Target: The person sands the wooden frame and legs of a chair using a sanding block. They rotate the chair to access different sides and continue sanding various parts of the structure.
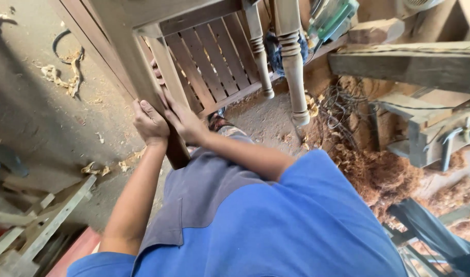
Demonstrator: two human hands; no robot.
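Wood shavings (pixel 65 77) are lying on the dusty grey floor (pixel 35 123). Brown sawdust (pixel 384 177) is piling up beside a tangle of wires (pixel 343 110). Thick wooden beams (pixel 404 64) are crossing on one side, and loose planks (pixel 40 225) are resting in the corner. Daylight is brightening the ground.

Two bare hands, left hand (pixel 150 123) and right hand (pixel 183 120), are showing; two pale turned wooden legs (pixel 292 61); one brown slatted wooden frame (pixel 204 61).

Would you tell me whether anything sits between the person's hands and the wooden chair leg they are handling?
Nothing visible does: the left hand and right hand both rest directly on the square wooden leg of the slatted chair.
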